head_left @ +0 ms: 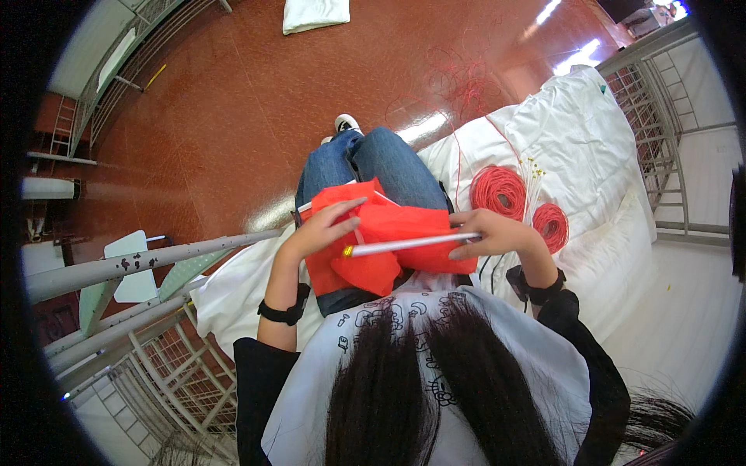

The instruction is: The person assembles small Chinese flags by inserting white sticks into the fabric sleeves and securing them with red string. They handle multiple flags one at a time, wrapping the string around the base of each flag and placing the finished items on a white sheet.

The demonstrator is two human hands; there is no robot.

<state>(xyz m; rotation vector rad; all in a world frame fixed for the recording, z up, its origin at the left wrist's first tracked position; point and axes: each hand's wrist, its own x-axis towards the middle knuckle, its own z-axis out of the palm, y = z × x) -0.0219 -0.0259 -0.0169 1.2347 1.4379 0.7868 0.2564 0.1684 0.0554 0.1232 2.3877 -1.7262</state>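
Note:
Red fabric (412,225) lies bunched across my lap, with thin white rods partly showing at its upper edges. My left hand (330,225) rests on its left side, fingers stretched out and spread over the cloth. On the right, my right hand (497,233) is closed around one end of a white stick (412,244). The stick runs leftward over the fabric and ends in a gold tip below my left hand. How the cloth is folded underneath is hidden.
Two coils of red cord (498,193) lie on the white bedding (575,132) at my right, beside a bundle of thin white sticks (531,182) with gold tips. Loose red cord (458,81) tangles on the floor ahead. A metal bed rail (179,252) extends leftward.

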